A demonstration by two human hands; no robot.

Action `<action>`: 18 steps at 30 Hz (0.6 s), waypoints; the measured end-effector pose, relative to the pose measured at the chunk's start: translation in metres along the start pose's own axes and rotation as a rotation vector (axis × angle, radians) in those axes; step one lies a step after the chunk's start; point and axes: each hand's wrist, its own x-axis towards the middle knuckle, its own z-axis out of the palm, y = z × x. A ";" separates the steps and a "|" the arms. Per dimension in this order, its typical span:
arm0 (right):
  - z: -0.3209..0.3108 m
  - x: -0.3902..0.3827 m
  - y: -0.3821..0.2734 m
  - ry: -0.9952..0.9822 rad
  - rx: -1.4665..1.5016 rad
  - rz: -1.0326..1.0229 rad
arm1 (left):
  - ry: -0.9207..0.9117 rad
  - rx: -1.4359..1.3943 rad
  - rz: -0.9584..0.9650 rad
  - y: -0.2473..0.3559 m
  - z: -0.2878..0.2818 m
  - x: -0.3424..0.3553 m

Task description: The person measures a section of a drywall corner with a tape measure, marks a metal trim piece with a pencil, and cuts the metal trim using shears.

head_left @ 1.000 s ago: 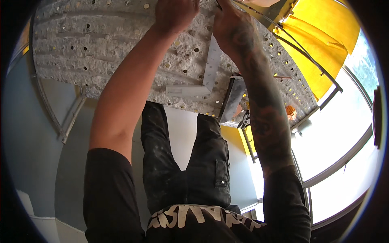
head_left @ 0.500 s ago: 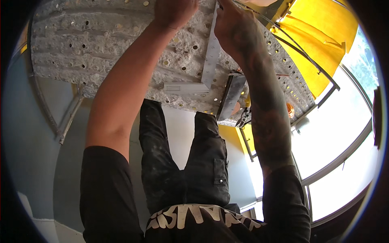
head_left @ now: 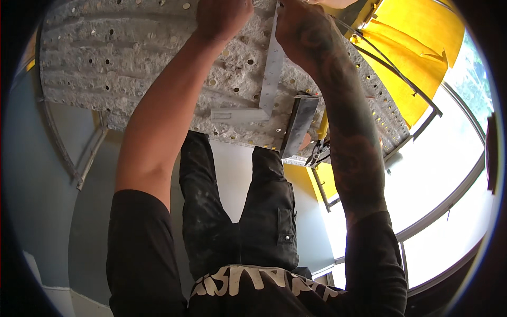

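Observation:
My left hand (head_left: 224,17) is over the pitted metal platform (head_left: 68,58), at the upper edge of the view. Its fingers run out of the picture, so their closure and anything in them are hidden. To its right, my right hand (head_left: 302,33) has curled fingers beside the upper part of a metal carpenter's square (head_left: 270,71). A small dark tip shows by the thumb, but what it belongs to cannot be made out. The square lies flat on the platform, its thick stock (head_left: 240,114) pointing left near the front edge.
Right of the square lies a long dark bar-shaped tool (head_left: 300,124). Pliers (head_left: 317,150) and a yellow-handled tool (head_left: 323,127) lie beside my right forearm. Yellow sheeting (head_left: 406,47) and bent metal rails (head_left: 393,66) stand at the right. Bare skin (head_left: 335,2) shows at the top edge.
Both hands sit slightly farther left in the picture, and my right elbow has swung a little outward. The square has kept its place on the platform; the whole view has shifted slightly.

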 end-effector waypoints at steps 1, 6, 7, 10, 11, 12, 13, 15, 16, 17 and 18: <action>0.001 0.001 0.000 0.039 0.014 -0.041 | -0.002 -0.001 -0.003 0.001 0.000 -0.001; 0.001 0.003 -0.009 -0.035 -0.024 0.075 | 0.002 -0.016 -0.032 -0.002 0.000 -0.001; 0.001 0.006 -0.008 -0.089 -0.013 0.128 | 0.003 -0.017 -0.032 -0.002 0.000 -0.001; 0.024 0.010 0.011 0.155 0.079 -0.108 | 0.015 0.000 -0.003 0.000 0.000 -0.002; 0.027 0.009 0.014 0.156 0.081 -0.108 | 0.016 0.003 0.005 -0.001 -0.001 -0.002; 0.027 0.010 0.013 0.128 0.108 -0.083 | 0.020 0.006 0.014 -0.002 -0.002 -0.001; 0.027 0.011 0.011 0.101 0.135 -0.057 | 0.022 0.008 0.016 -0.002 -0.002 0.000; 0.020 0.002 0.005 0.036 0.060 0.022 | 0.077 -0.053 -0.019 -0.001 -0.002 -0.001; 0.011 -0.001 -0.004 -0.030 -0.016 0.098 | 0.078 -0.042 -0.021 -0.001 -0.001 0.000; -0.001 -0.002 -0.013 -0.031 -0.011 0.088 | 0.044 -0.026 -0.037 -0.002 0.000 0.001; -0.017 -0.003 -0.026 -0.112 -0.021 0.151 | 0.011 -0.023 -0.050 -0.001 0.002 0.001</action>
